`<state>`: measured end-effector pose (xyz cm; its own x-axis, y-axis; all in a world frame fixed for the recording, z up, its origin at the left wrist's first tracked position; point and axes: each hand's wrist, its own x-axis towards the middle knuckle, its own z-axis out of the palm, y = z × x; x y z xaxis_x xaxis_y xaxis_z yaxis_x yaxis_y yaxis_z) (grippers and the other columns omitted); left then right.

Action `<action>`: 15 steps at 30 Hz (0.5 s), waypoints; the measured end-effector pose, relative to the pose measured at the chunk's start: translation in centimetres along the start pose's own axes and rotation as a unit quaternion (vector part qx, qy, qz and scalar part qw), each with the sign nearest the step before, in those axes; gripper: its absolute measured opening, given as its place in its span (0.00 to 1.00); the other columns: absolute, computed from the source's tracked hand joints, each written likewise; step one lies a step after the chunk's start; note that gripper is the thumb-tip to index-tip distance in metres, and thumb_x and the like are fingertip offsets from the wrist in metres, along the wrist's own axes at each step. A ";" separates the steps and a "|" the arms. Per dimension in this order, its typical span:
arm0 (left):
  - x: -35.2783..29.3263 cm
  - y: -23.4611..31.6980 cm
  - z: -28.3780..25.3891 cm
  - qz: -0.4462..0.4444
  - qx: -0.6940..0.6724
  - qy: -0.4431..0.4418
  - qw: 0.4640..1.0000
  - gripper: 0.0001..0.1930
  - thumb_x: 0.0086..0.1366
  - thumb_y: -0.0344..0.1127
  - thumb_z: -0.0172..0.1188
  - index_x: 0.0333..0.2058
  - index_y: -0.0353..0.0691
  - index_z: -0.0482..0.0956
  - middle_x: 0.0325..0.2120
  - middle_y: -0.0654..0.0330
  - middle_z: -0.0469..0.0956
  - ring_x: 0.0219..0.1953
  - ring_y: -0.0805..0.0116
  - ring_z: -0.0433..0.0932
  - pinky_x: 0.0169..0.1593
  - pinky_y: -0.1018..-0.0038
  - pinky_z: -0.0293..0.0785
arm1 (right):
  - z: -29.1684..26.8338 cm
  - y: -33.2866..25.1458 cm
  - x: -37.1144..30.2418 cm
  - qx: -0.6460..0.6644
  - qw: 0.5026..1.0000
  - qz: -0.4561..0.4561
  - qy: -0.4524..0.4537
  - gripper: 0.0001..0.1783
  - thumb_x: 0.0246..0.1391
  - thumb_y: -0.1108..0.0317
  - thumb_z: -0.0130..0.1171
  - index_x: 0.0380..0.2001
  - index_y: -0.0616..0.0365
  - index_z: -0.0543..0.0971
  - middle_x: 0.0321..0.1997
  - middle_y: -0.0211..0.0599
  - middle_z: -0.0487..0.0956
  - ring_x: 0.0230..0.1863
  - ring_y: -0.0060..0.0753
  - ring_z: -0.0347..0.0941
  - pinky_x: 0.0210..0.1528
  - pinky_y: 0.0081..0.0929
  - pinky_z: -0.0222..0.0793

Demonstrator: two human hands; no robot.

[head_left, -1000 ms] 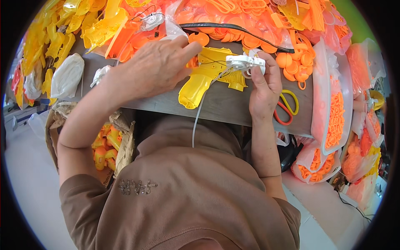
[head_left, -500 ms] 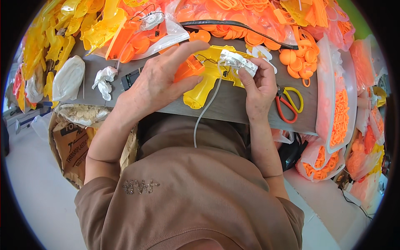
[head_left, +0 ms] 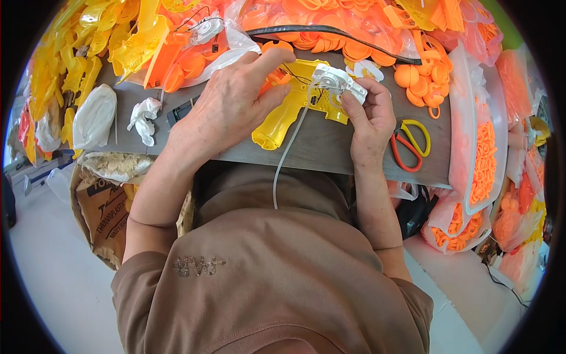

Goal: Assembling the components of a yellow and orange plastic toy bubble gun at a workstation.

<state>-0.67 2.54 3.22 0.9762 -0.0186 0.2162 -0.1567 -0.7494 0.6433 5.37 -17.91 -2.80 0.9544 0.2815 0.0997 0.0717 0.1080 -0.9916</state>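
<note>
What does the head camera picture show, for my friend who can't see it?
Two hands hold a yellow toy gun shell over a grey table: the left hand steadies it while the right hand presses a white part onto it. A clear tube hangs down, scissors lie nearby, and orange plastic parts are heaped behind.

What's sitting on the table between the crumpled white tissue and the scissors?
In the head view, the yellow toy gun shell lies between the tissue and scissors, held by the left hand and right hand.

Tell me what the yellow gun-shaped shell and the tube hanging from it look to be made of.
Yellow gun-shaped shell: likely rigid moulded plastic, glossy, with uniform colour. Tube: probably soft translucent plastic or silicone; it hangs in a slack curve.
</note>
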 end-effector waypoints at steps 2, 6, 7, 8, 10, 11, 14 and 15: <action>0.2 0.0 0.1 0.014 0.020 0.006 1.000 0.14 0.60 0.35 0.56 0.43 0.37 0.69 0.29 0.46 0.73 0.32 0.46 0.75 0.37 0.59 0.71 | -0.1 0.1 0.0 0.008 1.000 -0.001 0.000 0.17 0.54 0.72 0.60 0.45 0.63 0.70 0.42 0.36 0.76 0.42 0.22 0.72 0.43 0.18 0.70; 0.9 0.5 -0.2 0.019 0.045 -0.028 0.998 0.13 0.59 0.35 0.55 0.40 0.34 0.70 0.29 0.46 0.74 0.33 0.45 0.75 0.38 0.58 0.71 | -0.1 0.0 0.0 0.015 1.000 0.001 0.002 0.17 0.53 0.72 0.60 0.45 0.63 0.70 0.42 0.35 0.76 0.42 0.21 0.72 0.44 0.18 0.69; 1.2 0.6 -0.2 0.019 0.045 -0.029 0.998 0.13 0.59 0.35 0.55 0.40 0.34 0.70 0.29 0.46 0.74 0.33 0.45 0.75 0.38 0.58 0.71 | -0.1 0.0 0.1 0.015 1.000 0.002 0.003 0.17 0.53 0.72 0.60 0.45 0.63 0.70 0.42 0.35 0.76 0.42 0.21 0.72 0.44 0.18 0.69; 1.5 0.6 -0.1 0.018 0.042 -0.033 0.998 0.13 0.58 0.35 0.55 0.40 0.34 0.71 0.29 0.46 0.75 0.33 0.45 0.76 0.38 0.58 0.72 | -0.2 0.1 0.1 0.018 1.000 0.003 0.002 0.17 0.54 0.72 0.60 0.45 0.63 0.70 0.42 0.35 0.76 0.42 0.21 0.72 0.44 0.18 0.68; 2.0 0.7 0.3 0.017 0.038 -0.038 0.998 0.14 0.58 0.35 0.55 0.40 0.34 0.72 0.28 0.46 0.75 0.34 0.46 0.76 0.39 0.58 0.72 | -0.2 0.1 0.1 0.022 1.000 0.005 0.002 0.17 0.54 0.71 0.60 0.45 0.63 0.70 0.42 0.35 0.76 0.42 0.21 0.72 0.45 0.18 0.68; 2.2 0.7 0.7 0.000 0.049 -0.029 0.998 0.14 0.57 0.35 0.55 0.40 0.34 0.73 0.28 0.46 0.76 0.33 0.47 0.76 0.39 0.59 0.72 | -0.3 0.1 0.1 0.024 1.000 0.008 0.000 0.16 0.54 0.71 0.60 0.45 0.63 0.70 0.42 0.35 0.76 0.42 0.20 0.72 0.44 0.18 0.68; 2.1 0.6 1.5 -0.014 0.066 -0.011 0.998 0.15 0.57 0.36 0.56 0.41 0.35 0.75 0.28 0.47 0.76 0.33 0.48 0.77 0.38 0.61 0.73 | -0.4 0.1 0.2 0.032 0.999 0.010 -0.001 0.16 0.54 0.71 0.59 0.45 0.63 0.70 0.42 0.35 0.76 0.41 0.20 0.72 0.44 0.18 0.68; 2.1 0.6 1.7 -0.011 0.073 0.000 0.997 0.15 0.57 0.36 0.56 0.41 0.36 0.76 0.28 0.47 0.77 0.32 0.49 0.77 0.37 0.62 0.73 | -0.4 0.1 0.2 0.037 0.999 0.009 -0.002 0.16 0.54 0.71 0.59 0.45 0.63 0.70 0.41 0.35 0.76 0.41 0.20 0.72 0.43 0.17 0.68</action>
<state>1.54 0.97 2.82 0.9792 -0.0011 0.2027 -0.1115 -0.8381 0.5341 5.66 -18.20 -2.88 0.9543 0.2873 0.0816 0.0322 0.1727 -0.9844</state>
